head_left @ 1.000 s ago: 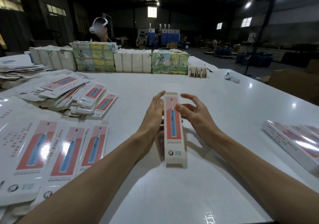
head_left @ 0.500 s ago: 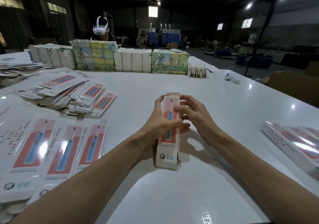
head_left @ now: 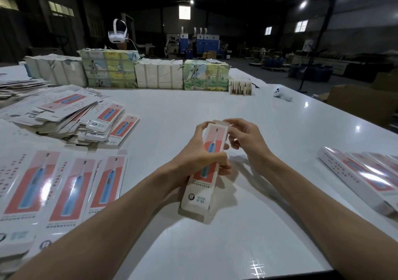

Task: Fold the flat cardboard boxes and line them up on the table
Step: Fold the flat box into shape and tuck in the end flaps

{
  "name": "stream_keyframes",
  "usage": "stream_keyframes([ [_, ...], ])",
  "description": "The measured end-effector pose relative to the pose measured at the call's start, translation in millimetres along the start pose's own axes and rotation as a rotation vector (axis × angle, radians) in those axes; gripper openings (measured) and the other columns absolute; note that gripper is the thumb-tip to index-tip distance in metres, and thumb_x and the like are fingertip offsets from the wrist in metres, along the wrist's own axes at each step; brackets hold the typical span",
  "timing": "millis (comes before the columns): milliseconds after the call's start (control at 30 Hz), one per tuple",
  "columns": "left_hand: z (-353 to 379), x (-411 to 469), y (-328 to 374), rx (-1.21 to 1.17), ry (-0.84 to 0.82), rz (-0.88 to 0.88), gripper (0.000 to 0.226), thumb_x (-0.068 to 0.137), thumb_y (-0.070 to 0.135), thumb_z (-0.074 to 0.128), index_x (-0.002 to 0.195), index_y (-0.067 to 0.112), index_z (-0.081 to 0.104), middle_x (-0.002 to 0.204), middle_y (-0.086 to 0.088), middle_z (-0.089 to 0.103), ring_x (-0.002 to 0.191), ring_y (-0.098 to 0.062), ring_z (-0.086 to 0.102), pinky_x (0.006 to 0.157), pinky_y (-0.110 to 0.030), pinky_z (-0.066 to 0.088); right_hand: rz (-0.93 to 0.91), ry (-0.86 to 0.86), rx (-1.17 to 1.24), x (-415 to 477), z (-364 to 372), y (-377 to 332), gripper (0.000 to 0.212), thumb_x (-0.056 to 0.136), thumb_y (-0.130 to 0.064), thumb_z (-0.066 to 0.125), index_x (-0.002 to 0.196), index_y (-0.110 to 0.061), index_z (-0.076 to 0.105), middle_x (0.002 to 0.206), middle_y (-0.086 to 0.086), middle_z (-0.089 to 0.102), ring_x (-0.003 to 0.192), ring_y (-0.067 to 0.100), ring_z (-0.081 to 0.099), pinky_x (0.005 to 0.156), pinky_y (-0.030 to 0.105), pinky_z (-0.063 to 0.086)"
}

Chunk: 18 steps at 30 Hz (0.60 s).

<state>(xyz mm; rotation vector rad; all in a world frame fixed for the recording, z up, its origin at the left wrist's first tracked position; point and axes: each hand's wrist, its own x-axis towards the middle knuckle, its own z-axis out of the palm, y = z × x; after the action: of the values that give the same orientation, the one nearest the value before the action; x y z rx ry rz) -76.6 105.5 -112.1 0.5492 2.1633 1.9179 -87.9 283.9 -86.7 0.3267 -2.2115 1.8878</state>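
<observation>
Our left hand (head_left: 198, 157) grips a long, narrow toothbrush box (head_left: 200, 190) round its middle, fingers and thumb curled across the printed front. Our right hand (head_left: 245, 141) is bent over the box's far end, with its thumb on the side and its curled fingertips pinching at the top flap. Both forearms reach in from the lower edge and meet at the centre of the view. The box is held tilted just above the white table (head_left: 193, 103), its near end low and close to the surface; whether that end touches we cannot tell.

The box already looks opened into its tube shape, so we judge this to be the closing of an end flap. To our right, a few folded boxes (head_left: 366, 176) lie side by side in a row. To our left, far more work waits: a row of flat boxes (head_left: 64, 185) nearby and a loose pile of flat boxes (head_left: 71, 116) beyond it. The task seems early.
</observation>
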Motion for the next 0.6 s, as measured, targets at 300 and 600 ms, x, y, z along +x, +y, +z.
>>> stream_keyframes([
  [300,8,-14,12,0.044,0.070,0.022,0.092,0.090,0.006,0.078,0.157,0.036,0.022,0.117,-0.002,0.063,0.071,-0.006,0.076,0.061,-0.021,0.059,-0.111,-0.045,0.071,-1,-4,-7,0.018,0.102,0.000,0.057,0.107,-0.003,0.073,0.101,0.007,0.079,0.100,0.028,0.078,0.078,0.033,0.064],
  [600,9,-26,22,0.148,0.059,0.042,0.088,0.083,0.018,0.082,0.142,0.046,0.023,0.113,-0.010,0.064,0.074,-0.025,0.079,0.061,-0.026,0.061,0.134,-0.049,0.324,0,-4,-13,0.018,0.097,-0.012,0.073,0.107,0.002,0.074,0.096,0.014,0.078,0.094,0.029,0.078,0.072,0.034,0.063],
])
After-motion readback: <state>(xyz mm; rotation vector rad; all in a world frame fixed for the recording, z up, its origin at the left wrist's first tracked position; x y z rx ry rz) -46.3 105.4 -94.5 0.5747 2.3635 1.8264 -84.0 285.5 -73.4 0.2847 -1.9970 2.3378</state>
